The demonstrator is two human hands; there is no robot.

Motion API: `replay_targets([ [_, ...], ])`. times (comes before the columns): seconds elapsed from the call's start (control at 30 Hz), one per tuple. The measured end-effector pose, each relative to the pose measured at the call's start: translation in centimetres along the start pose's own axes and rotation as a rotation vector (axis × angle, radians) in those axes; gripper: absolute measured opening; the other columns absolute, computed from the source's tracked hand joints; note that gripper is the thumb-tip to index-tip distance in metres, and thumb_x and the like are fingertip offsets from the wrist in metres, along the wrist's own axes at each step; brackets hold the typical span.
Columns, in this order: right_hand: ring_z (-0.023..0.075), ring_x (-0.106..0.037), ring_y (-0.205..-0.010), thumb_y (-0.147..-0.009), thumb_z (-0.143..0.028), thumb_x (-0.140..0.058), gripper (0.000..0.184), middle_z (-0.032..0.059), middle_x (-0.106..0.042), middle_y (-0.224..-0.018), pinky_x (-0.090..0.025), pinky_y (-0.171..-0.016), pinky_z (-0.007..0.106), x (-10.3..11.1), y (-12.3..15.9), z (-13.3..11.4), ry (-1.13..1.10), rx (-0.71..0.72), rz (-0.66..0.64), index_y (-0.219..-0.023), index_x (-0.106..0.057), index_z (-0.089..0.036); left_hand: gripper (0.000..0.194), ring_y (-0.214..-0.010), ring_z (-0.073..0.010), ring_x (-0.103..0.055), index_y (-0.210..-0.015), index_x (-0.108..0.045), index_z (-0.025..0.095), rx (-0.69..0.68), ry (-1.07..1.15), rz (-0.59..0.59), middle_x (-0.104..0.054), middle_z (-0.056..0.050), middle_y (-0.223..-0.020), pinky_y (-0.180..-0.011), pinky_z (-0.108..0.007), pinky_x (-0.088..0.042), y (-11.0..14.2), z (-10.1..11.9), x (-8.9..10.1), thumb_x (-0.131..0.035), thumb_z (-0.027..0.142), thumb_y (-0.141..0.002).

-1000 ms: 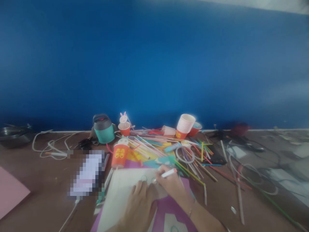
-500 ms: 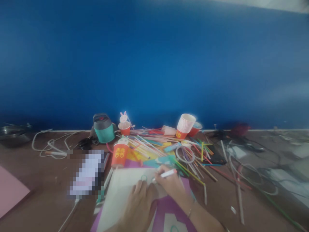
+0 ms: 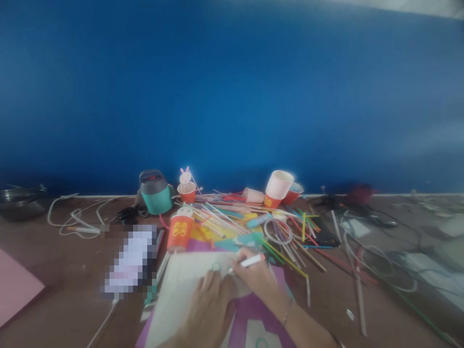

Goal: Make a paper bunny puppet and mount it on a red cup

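My left hand (image 3: 209,302) lies flat on a white sheet of paper (image 3: 177,285), fingers stretched toward its far edge. In my right hand (image 3: 255,275) is a white marker (image 3: 251,261) with an orange-red end, its tip low against the paper just right of the left fingertips. A small green circle (image 3: 216,266) is drawn beyond my left fingers. What lies right under the marker tip is partly hidden by my fingers. Beneath the sheet is purple paper (image 3: 244,314), with a white cut piece (image 3: 261,333) bearing a green line near the bottom edge.
A red paper cup (image 3: 180,233) stands at the sheet's far left corner. Beyond are scattered straws and sticks (image 3: 224,220), a stack of paper cups (image 3: 278,188) and a teal container (image 3: 155,197). A pixelated phone-like object (image 3: 131,261) lies left; cables (image 3: 384,270) lie right.
Almost nothing differs. My right hand and the marker have shifted very slightly, while my left hand stays in place on the paper.
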State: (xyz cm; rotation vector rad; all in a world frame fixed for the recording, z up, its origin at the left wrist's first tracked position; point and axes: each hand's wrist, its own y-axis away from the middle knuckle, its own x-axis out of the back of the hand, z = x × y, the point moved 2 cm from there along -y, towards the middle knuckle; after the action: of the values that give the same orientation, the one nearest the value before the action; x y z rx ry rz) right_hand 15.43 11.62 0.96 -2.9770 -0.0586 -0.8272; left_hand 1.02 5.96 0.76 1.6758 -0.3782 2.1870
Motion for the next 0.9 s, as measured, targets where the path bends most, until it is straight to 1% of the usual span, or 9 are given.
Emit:
replay_targets([
  [0.13, 0.0135, -0.047, -0.052, -0.069, -0.035, -0.053, 0.022, -0.005, -0.044, -0.05, -0.037, -0.05, 0.022, 0.1, 0.0, -0.2, 0.026, -0.02, 0.011, -0.057, -0.039, -0.023, 0.038, -0.105, -0.0276, -0.05, -0.125, -0.055, 0.019, -0.001, 0.001, 0.003, -0.059, -0.01, -0.112, -0.09, -0.044, -0.042, 0.0, 0.0, 0.1, -0.046, 0.023, -0.089],
  [0.33, 0.0129, -0.049, -0.051, -0.069, -0.033, -0.052, 0.02, -0.0051, -0.046, -0.049, -0.037, -0.049, 0.021, 0.0, 0.0, -0.2, 0.035, -0.032, 0.006, -0.058, -0.039, -0.023, 0.037, -0.105, -0.0276, -0.05, -0.125, -0.055, 0.019, -0.004, 0.006, -0.004, -0.059, -0.01, -0.112, -0.091, -0.045, -0.041, 0.1, 0.0, 0.2, -0.045, 0.023, -0.089],
  [0.5, 0.0129, -0.051, -0.051, -0.07, -0.03, -0.048, 0.018, -0.005, -0.046, -0.049, -0.037, -0.048, 0.02, -0.2, -0.1, 0.1, 0.017, 0.032, 0.027, -0.059, -0.036, -0.024, 0.037, -0.104, -0.0274, -0.051, -0.124, -0.055, 0.02, -0.008, -0.009, -0.004, -0.06, -0.01, -0.11, -0.09, -0.044, -0.042, 0.0, 0.0, 0.1, -0.046, 0.023, -0.089],
  [0.63, 0.0128, -0.048, -0.051, -0.07, -0.029, -0.047, 0.017, -0.0052, -0.044, -0.049, -0.037, -0.048, 0.021, -0.2, -0.1, 0.2, 0.019, 0.065, 0.042, -0.059, -0.036, -0.024, 0.036, -0.104, -0.0268, -0.051, -0.124, -0.055, 0.02, -0.004, -0.016, 0.006, -0.06, -0.009, -0.11, -0.091, -0.043, -0.042, 0.0, 0.1, 0.1, -0.046, 0.023, -0.089],
  [0.7, 0.0127, -0.046, -0.05, -0.07, -0.03, -0.048, 0.017, -0.0056, -0.042, -0.049, -0.036, -0.047, 0.021, -0.1, -0.1, 0.4, 0.009, 0.034, 0.045, -0.059, -0.036, -0.024, 0.035, -0.103, -0.0265, -0.052, -0.124, -0.055, 0.021, -0.002, -0.013, 0.009, -0.06, -0.009, -0.11, -0.09, -0.043, -0.042, 0.0, 0.1, 0.1, -0.046, 0.023, -0.089],
  [0.83, 0.012, -0.042, -0.047, -0.073, -0.033, -0.049, 0.019, -0.0062, -0.043, -0.048, -0.035, -0.047, 0.022, 0.0, -0.2, 1.1, -0.032, -0.084, 0.018, -0.059, -0.039, -0.023, 0.038, -0.104, -0.0272, -0.051, -0.127, -0.053, 0.021, -0.011, -0.008, 0.02, -0.059, -0.01, -0.111, -0.089, -0.044, -0.042, 0.0, 0.0, -0.1, -0.045, 0.025, -0.09],
  [0.9, 0.0117, -0.041, -0.047, -0.073, -0.034, -0.05, 0.021, -0.0064, -0.043, -0.048, -0.034, -0.047, 0.022, 0.0, -0.2, 1.2, -0.026, -0.084, 0.012, -0.059, -0.04, -0.023, 0.038, -0.104, -0.0275, -0.051, -0.127, -0.053, 0.021, -0.015, -0.011, 0.024, -0.059, -0.01, -0.111, -0.089, -0.044, -0.043, 0.0, -0.1, -0.2, -0.045, 0.025, -0.09],
])
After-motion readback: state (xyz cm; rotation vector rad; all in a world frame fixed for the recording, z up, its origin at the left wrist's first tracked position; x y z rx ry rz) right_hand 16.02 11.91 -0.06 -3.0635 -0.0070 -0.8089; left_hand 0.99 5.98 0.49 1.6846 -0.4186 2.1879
